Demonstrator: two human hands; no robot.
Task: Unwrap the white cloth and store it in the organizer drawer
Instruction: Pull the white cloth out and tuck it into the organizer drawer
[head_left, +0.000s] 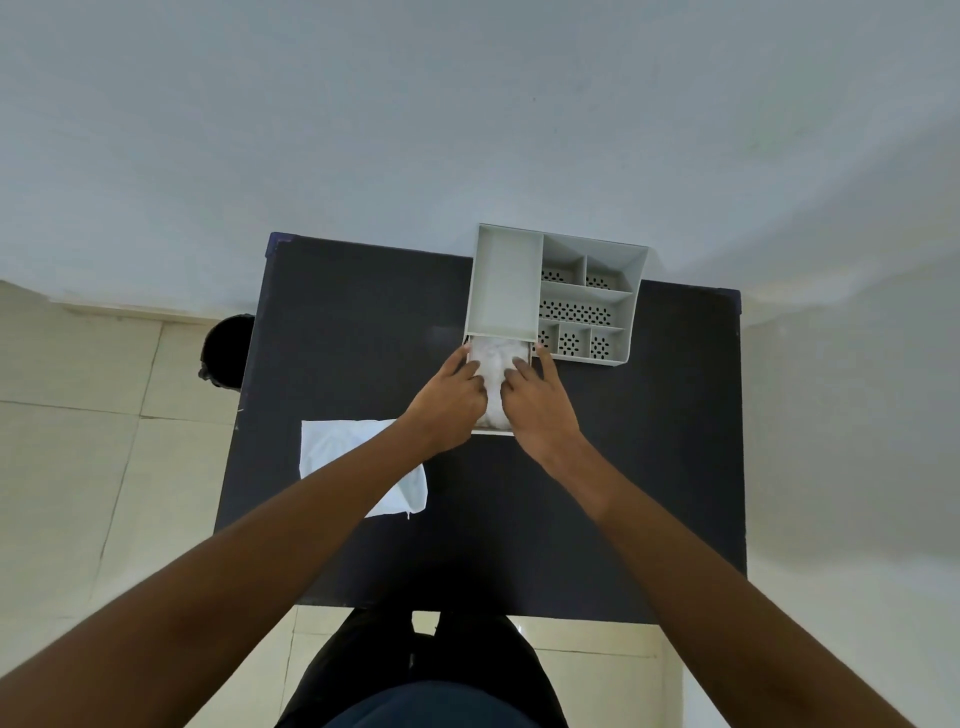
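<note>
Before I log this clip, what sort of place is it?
Probably a plain indoor room set up for recording, not a kitchen or workshop: a small dark table against a bare pale wall, a tiled floor, and only a grey organizer and white cloth out.

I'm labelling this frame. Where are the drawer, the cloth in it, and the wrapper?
drawer (493, 430): head view, front edge between the wrists.
cloth (494, 358): head view, bunched top between the hands.
wrapper (337, 447): head view, flat left part.

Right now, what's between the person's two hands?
In the head view, the bunched white cloth sits in the open drawer, between the left hand and right hand, both pressing on it.
</note>
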